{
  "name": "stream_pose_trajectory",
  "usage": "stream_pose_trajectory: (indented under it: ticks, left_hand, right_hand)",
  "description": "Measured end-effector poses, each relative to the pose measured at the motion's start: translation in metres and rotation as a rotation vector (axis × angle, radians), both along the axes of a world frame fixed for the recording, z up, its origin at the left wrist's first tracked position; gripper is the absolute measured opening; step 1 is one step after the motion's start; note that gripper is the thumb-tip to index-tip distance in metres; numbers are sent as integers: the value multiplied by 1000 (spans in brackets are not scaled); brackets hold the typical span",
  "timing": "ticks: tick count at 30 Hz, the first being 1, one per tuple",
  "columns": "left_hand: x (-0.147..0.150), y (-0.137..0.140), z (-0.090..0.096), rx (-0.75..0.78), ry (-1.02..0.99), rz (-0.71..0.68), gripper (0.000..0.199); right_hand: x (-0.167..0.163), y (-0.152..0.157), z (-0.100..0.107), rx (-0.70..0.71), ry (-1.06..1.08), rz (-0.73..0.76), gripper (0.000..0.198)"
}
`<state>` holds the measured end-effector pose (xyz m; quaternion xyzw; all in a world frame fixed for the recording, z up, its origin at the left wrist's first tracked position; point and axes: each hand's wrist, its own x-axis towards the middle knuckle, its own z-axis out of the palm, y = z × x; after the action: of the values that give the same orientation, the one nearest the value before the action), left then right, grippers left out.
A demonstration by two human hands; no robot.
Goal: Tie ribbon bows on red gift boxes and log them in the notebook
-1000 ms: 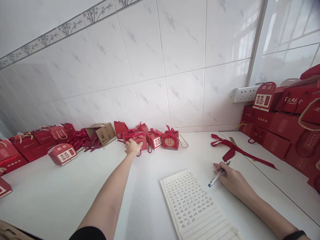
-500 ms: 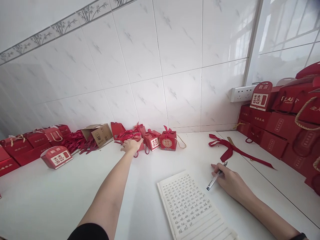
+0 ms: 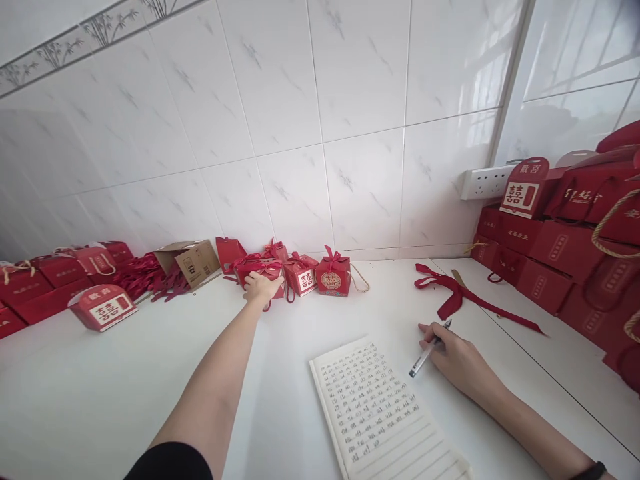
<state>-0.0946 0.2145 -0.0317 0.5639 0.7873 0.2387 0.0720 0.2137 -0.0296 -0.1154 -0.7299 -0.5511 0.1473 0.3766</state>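
My left hand (image 3: 261, 289) reaches far forward and is closed on the front of a red gift box (image 3: 243, 271) with a red ribbon bow on top. The hand covers much of the box's front. Right beside it stand a red box with a white panel (image 3: 305, 280) and another red box with a round gold emblem (image 3: 334, 281). Between the fingers of my right hand (image 3: 451, 351) is a pen (image 3: 421, 363), slanting tip-down above the white table. Left of the pen lies an open notebook (image 3: 373, 400), its page largely covered with handwritten rows.
A red ribbon (image 3: 455, 297) lies on the table behind my right hand. Stacked red boxes (image 3: 555, 247) rise at the right, below a wall socket (image 3: 484, 183). On the left are a cardboard carton (image 3: 196, 265), a ribbon heap (image 3: 135, 277), a small red box (image 3: 103, 307) and more red boxes (image 3: 50, 283).
The view has shifted slightly. More of the ribboned box's top and left side shows around my left hand, which stays on it. My right hand keeps the pen in about the same place.
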Motion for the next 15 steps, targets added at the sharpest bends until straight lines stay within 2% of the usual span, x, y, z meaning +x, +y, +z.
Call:
stream_pose_trajectory:
  ticks: [6, 11, 15]
  left_hand:
    - [-47, -25, 20, -153, 14, -208, 86]
    - [-85, -72, 48, -336, 10, -393, 86]
    - [-97, -114, 64, -529, 9, -502, 84]
  right_hand:
    - [5, 0, -1, 19, 9, 16, 21]
    - [6, -3, 3, 29, 25, 21, 15]
    - [0, -11, 13, 8, 76, -40, 14]
